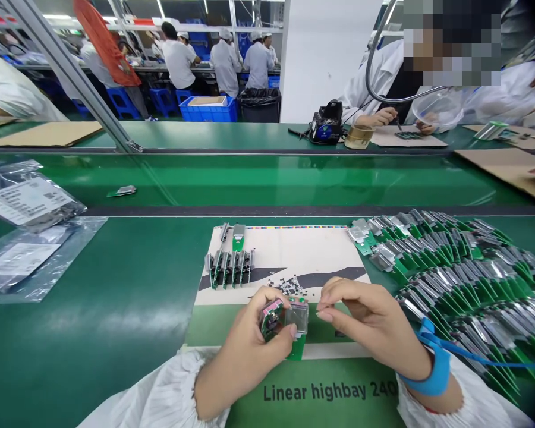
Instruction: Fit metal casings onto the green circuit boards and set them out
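Observation:
My left hand (263, 336) is wrapped around small green circuit boards; one board (296, 321) faces up with a clear-grey square part on it, and another stands on edge by my fingers. To its right, my right hand (361, 318) is pinched, thumb against forefinger, just apart from the board. Anything between those fingertips is too small to make out. Beyond my hands, tiny black and silvery parts (290, 285) lie scattered on the printed cardboard sheet (330, 246). Several boards (229, 268) stand in a row at its far left, with a single board (238, 236) behind them.
Rows of many circuit boards (450, 255) fan out on the right. Labelled plastic bags (31, 205) lie at the left. A board (122, 191) sits on the green strip (249, 178) beyond a dark ledge. Opposite, a person works (383, 116). A blue wrist strap (437, 362) trails a cord rightward.

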A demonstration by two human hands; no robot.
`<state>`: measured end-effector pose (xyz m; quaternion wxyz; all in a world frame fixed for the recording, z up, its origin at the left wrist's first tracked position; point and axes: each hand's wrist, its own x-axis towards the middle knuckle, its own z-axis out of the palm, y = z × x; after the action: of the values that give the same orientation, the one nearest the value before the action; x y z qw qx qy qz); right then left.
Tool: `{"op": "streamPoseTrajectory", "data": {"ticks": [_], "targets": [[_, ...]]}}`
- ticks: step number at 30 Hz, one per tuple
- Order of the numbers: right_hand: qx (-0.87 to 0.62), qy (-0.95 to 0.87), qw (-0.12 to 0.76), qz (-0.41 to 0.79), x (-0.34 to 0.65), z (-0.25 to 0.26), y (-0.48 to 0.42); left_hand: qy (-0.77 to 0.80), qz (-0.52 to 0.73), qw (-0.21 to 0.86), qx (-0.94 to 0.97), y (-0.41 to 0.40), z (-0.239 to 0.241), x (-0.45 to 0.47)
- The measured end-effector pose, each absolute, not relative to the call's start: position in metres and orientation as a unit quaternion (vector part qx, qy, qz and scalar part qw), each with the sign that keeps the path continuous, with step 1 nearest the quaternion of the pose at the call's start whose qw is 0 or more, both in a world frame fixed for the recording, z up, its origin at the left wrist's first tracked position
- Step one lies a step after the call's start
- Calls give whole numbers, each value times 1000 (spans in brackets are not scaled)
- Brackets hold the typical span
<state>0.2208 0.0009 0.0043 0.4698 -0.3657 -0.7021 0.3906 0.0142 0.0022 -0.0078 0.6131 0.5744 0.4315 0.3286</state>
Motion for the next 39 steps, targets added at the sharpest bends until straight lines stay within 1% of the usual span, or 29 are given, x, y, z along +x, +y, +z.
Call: {"op": "streamPoseTrajectory", "data": {"ticks": [3, 8, 11, 13, 18, 21, 25, 28, 39], "targets": [[-355, -727, 468, 355, 220, 4, 1, 432, 331, 586, 601, 1, -8, 15], [-381, -729, 449, 348, 220, 6, -5, 415, 344, 546, 641, -3, -3, 15], [-405, -723, 450, 333, 219, 8, -6, 402, 337, 545, 653, -5, -1, 15], [-391, -737, 460, 305, 218, 9, -7, 391, 340, 533, 668, -7, -1, 15], [-346, -775, 488, 206, 213, 11, -10, 348, 364, 454, 735, -12, -8, 14], [-331, -778, 504, 177, 210, 14, -13, 335, 367, 419, 760, -14, -9, 13], [-339, -799, 478, 136, 206, 18, -15, 323, 367, 385, 783, -15, -7, 12], [-349, -815, 451, 104, 205, 19, -15, 318, 365, 371, 793, -14, -7, 12], [-341, -824, 444, 82, 207, 20, -17, 310, 380, 366, 791, -14, -4, 13]]}}
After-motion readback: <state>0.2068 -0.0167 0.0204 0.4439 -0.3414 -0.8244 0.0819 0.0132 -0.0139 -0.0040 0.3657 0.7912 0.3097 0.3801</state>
